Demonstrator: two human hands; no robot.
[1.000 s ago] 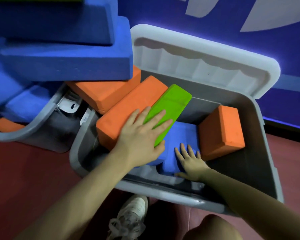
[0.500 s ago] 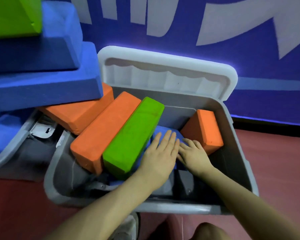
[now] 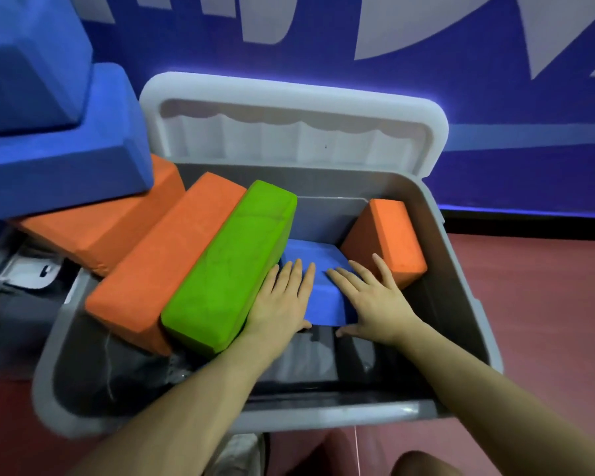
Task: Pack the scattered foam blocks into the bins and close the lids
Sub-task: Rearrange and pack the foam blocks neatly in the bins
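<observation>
Room: red floor [image 3: 547, 304], blue wall [image 3: 495, 173] | Bin [image 3: 461, 297]: grey, lid [image 3: 289, 132] upright behind | Blocks: blue block [image 3: 320, 262] flat inside, green block [image 3: 231, 269] and orange block [image 3: 165, 259] tilted over the rim | My hands: left hand [image 3: 282, 304], right hand [image 3: 371, 300] flat on blue, fingers straight | Change: right hand had spread wider.

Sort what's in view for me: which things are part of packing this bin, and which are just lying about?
Part of the job:
- grey bin and its open lid
- blue block under both hands: left hand, right hand
- green block
- orange blocks
- orange wedge

Just lying about:
- shoe
- blue wall
</observation>
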